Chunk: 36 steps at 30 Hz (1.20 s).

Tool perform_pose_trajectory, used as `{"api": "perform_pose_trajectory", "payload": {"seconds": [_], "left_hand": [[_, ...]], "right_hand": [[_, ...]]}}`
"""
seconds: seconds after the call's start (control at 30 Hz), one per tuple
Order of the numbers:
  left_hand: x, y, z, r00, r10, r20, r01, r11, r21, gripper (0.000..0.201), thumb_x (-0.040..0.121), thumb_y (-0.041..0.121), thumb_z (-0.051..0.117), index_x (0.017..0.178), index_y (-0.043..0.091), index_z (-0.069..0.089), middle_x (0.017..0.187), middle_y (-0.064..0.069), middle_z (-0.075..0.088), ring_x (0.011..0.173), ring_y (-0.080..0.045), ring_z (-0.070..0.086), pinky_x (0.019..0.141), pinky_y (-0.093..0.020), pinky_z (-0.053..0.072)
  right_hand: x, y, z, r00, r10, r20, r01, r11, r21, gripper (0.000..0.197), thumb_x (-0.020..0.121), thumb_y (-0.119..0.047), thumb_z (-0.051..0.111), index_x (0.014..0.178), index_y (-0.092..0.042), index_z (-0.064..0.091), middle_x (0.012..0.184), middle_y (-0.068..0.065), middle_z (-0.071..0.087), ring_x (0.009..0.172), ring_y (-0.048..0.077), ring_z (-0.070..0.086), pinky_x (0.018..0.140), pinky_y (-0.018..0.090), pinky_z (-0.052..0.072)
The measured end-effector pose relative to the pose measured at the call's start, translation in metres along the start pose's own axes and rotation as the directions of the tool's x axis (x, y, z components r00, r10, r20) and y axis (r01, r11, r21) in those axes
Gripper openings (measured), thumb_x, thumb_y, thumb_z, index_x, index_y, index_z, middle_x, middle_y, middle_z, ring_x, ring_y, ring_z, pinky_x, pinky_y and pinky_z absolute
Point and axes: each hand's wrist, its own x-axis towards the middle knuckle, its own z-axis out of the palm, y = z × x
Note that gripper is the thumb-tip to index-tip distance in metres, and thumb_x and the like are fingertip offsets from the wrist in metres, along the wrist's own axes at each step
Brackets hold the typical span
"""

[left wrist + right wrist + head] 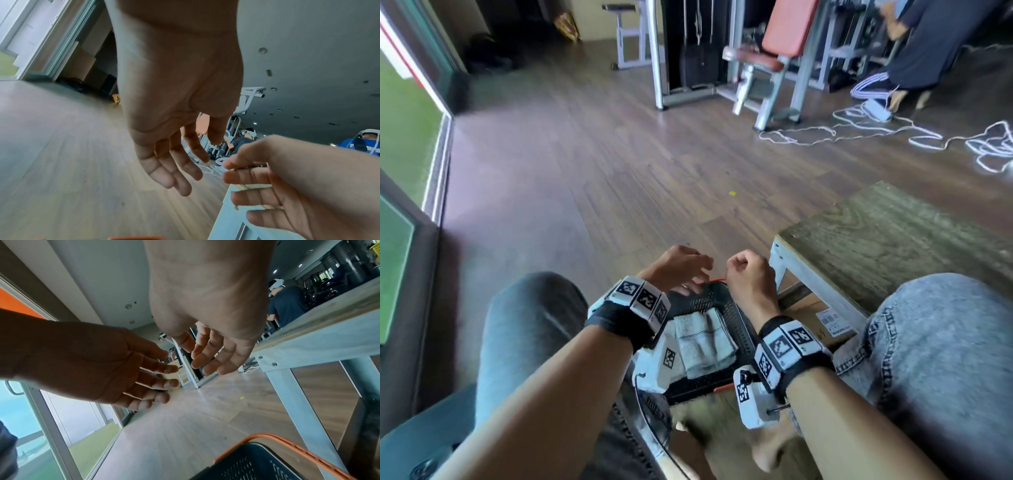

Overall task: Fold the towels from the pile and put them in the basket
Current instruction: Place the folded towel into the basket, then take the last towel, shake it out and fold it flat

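A black mesh basket (738, 320) with an orange rim (287, 445) stands on the floor between my knees. A folded grey-white towel (703, 337) lies flat inside it. My left hand (683, 270) hovers over the basket's far end, fingers relaxed and spread, holding nothing. Just to its right, my right hand (746, 272) hangs with loosely curled, empty fingers. The left wrist view shows both hands, the left hand (174, 170) and the right hand (267, 186), bare. In the right wrist view my right hand (211, 355) and left hand (133, 374) face each other above the floor. No towel pile is in view.
A wooden bench (893, 233) with pale legs stands close on the right, with a cardboard box (825, 320) under it. White cables (859, 132) trail over the floor beyond. Gym machines (774, 58) line the back. A sliding glass door (410, 144) runs along the left.
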Motion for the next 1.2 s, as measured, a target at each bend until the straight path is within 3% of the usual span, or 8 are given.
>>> {"api": "perform_pose_trajectory", "payload": {"seconds": [0.13,0.3,0.47,0.67,0.83,1.03,1.13,1.2], "left_hand": [[-0.026,0.033,-0.012,0.997,0.067,-0.024,-0.067,0.998,0.02,0.019,0.098,0.025,0.056,0.096,0.01,0.067,0.093,-0.012,0.071,0.074,-0.029,0.065,0.06,-0.026,0.049],[-0.037,0.072,-0.001,0.99,0.143,0.009,-0.143,0.989,0.039,0.021,0.098,0.026,0.054,0.088,0.013,0.066,0.092,-0.012,0.07,0.068,-0.028,0.063,0.057,-0.025,0.043],[-0.033,0.124,0.049,0.958,0.255,0.13,-0.265,0.962,0.064,0.018,0.096,0.023,0.054,0.085,0.013,0.064,0.084,-0.008,0.067,0.063,-0.026,0.059,0.055,-0.024,0.038],[-0.041,0.173,0.133,0.868,0.382,0.317,-0.397,0.918,-0.019,0.015,0.095,0.019,0.055,0.084,0.013,0.062,0.072,-0.004,0.062,0.052,-0.021,0.051,0.052,-0.023,0.031],[-0.042,0.177,0.181,0.818,0.372,0.439,-0.416,0.909,0.003,0.02,0.097,0.016,0.053,0.082,0.011,0.064,0.067,-0.002,0.064,0.05,-0.02,0.054,0.049,-0.023,0.035],[-0.039,0.172,0.242,0.792,0.322,0.518,-0.425,0.901,0.09,0.019,0.096,0.019,0.055,0.088,0.01,0.068,0.064,0.0,0.066,0.053,-0.021,0.058,0.052,-0.024,0.042],[-0.043,0.17,0.281,0.75,0.286,0.597,-0.439,0.89,0.126,0.018,0.097,0.016,0.052,0.09,0.011,0.067,0.068,-0.002,0.068,0.052,-0.021,0.06,0.05,-0.025,0.044],[-0.048,0.168,0.312,0.711,0.268,0.651,-0.462,0.875,0.146,0.018,0.098,0.015,0.05,0.095,0.011,0.067,0.07,-0.002,0.067,0.047,-0.016,0.058,0.045,-0.024,0.044]], "right_hand": [[-0.012,-0.019,-0.025,0.999,0.002,-0.035,0.0,0.999,0.053,0.017,0.088,-0.022,0.05,0.088,-0.018,0.067,0.086,-0.002,0.071,0.083,0.022,0.065,0.068,0.027,0.047],[-0.017,-0.031,-0.065,0.99,-0.012,-0.143,0.023,0.997,0.077,0.014,0.086,-0.026,0.054,0.088,-0.02,0.066,0.089,-0.001,0.071,0.084,0.023,0.064,0.071,0.03,0.049],[-0.026,-0.022,-0.129,0.942,0.041,-0.334,-0.006,0.995,0.104,0.012,0.086,-0.025,0.059,0.091,-0.02,0.068,0.092,-0.003,0.072,0.088,0.021,0.065,0.078,0.032,0.054],[-0.043,0.003,-0.21,0.843,0.154,-0.516,-0.119,0.988,0.1,0.022,0.084,-0.018,0.055,0.101,-0.026,0.066,0.107,-0.001,0.07,0.098,0.022,0.063,0.081,0.027,0.049],[-0.054,0.029,-0.239,0.779,0.232,-0.583,-0.205,0.972,0.114,0.012,0.087,-0.027,0.058,0.097,-0.026,0.064,0.103,-0.002,0.07,0.093,0.021,0.065,0.081,0.03,0.052],[-0.079,0.078,-0.263,0.759,0.28,-0.588,-0.276,0.956,0.099,0.006,0.091,-0.026,0.058,0.094,-0.023,0.061,0.088,-0.004,0.066,0.078,0.015,0.062,0.061,0.024,0.042],[-0.099,0.108,-0.288,0.734,0.367,-0.572,-0.396,0.915,0.079,0.011,0.094,-0.031,0.056,0.096,-0.02,0.059,0.087,-0.004,0.062,0.084,0.019,0.06,0.068,0.026,0.043],[-0.116,0.131,-0.306,0.684,0.437,-0.583,-0.469,0.877,0.108,0.016,0.094,-0.033,0.056,0.097,-0.018,0.061,0.094,-0.001,0.063,0.09,0.022,0.06,0.076,0.029,0.047]]}}
